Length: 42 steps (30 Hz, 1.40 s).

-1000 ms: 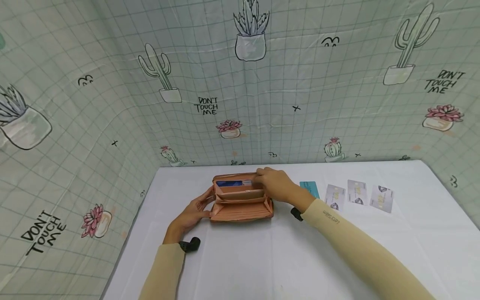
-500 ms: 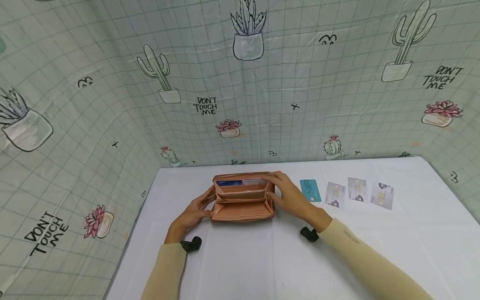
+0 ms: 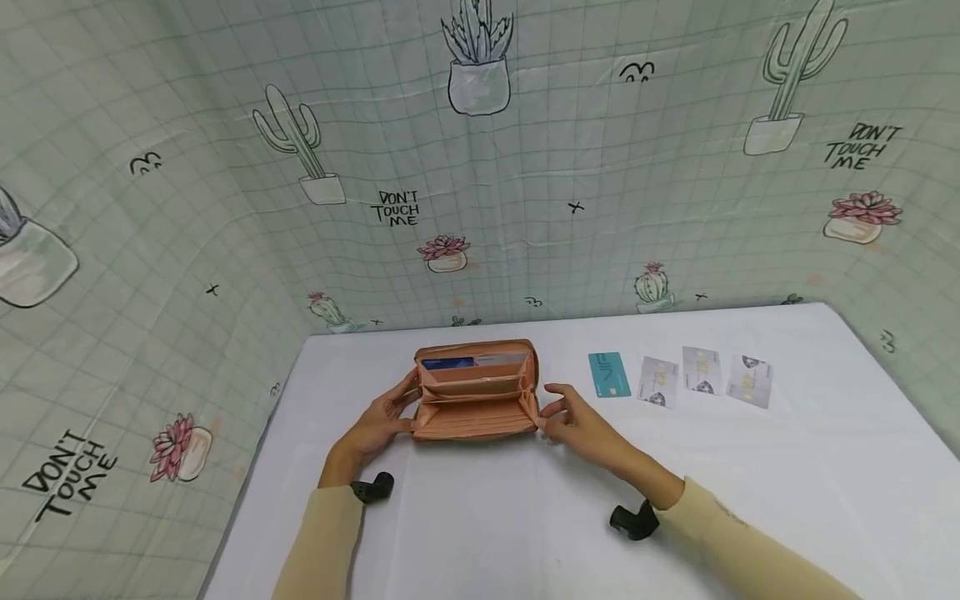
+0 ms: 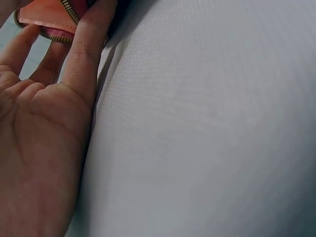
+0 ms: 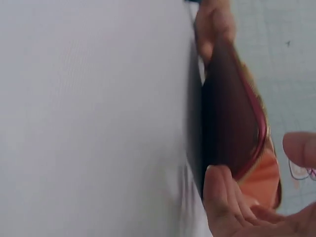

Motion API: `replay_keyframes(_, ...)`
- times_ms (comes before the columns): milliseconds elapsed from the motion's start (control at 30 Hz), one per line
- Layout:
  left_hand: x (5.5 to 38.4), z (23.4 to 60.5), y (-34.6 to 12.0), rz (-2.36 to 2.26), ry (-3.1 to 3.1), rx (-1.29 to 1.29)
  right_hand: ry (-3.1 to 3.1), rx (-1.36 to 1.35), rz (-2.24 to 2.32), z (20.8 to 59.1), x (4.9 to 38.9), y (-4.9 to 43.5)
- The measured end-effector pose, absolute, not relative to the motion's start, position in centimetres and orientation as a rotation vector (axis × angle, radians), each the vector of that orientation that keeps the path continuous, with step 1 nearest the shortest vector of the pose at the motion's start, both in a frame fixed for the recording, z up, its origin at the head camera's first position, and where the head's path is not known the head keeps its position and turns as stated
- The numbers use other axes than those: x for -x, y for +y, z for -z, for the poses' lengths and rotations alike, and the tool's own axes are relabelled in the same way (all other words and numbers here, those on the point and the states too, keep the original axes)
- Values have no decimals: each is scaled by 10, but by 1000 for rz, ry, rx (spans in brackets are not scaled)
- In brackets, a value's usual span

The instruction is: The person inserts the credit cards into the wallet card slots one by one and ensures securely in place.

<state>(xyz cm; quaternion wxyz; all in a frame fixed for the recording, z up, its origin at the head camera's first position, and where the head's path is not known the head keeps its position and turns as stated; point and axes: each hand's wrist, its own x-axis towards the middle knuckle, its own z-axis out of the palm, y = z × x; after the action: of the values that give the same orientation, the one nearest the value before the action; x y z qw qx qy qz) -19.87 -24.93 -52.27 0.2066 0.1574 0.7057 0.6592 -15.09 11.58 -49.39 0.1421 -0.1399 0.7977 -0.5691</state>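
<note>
Two hands flank the open, orange-tan, leather-look wallet with a brass zip, which sits on the white-covered table with its folds gaping toward my head camera. The left hand grips the wallet's left end, thumb at the near corner and fingers round the side. The right hand is loosely spread: its thumb side meets the near right corner while the index finger stands off, and I cannot tell from my feeds how firmly it presses.

In the rear panel I see a dark-blue card and, beside it, a pale grey card. To the right on the table lie a flat teal card marked VIP and three silver-grey printed cards, apart from one another.

My worry is the folds: should the left hand slacken, the stiff gussets could draw the wallet closed over its slots. A hard push at the right corner, with so light a contact, might skew it or tip the rear panel. The loose cards, being thin and flat, could slide under a fingertip instead of lifting.
</note>
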Motion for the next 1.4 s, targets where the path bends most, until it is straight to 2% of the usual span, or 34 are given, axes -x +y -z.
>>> replay_keyframes(400,188,513,-245,-1837,1969,-435,1810,110,2017,503,142,108)
replay_keyframes(733,176,518,-248,-1863,1987,-470,1635,17,2149,500,145,105)
replay_keyframes(1133,168,500,-236,-1891,2237,-120,1607,-77,2172,498,148,109)
replay_keyframes(1400,179,490,-223,-1839,2379,-151,1557,-72,2210,495,151,109)
